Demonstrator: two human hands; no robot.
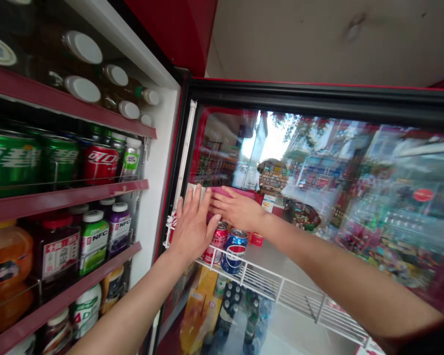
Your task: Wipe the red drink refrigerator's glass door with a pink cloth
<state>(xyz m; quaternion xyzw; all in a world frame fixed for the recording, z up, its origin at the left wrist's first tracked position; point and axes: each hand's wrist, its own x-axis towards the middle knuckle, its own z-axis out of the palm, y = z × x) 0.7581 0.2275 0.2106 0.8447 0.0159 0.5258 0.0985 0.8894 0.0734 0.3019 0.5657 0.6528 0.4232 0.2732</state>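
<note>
My left hand lies flat with fingers stretched upward on the inside of the glass door, near its hinge side. My right hand reaches in from the right, its fingers extended to the left beside the left hand. Behind both hands shows a flat pink piece with a pale left end; whether it is cloth, paper or a sticker I cannot tell. Just below the hands, a red can and a blue Pepsi can stand upright in the white wire door rack.
The cooler's shelves on the left hold green cans, a red cola can, juice bottles and a large orange bottle. White-capped bottles fill the top shelf. The black door frame crosses above my hands.
</note>
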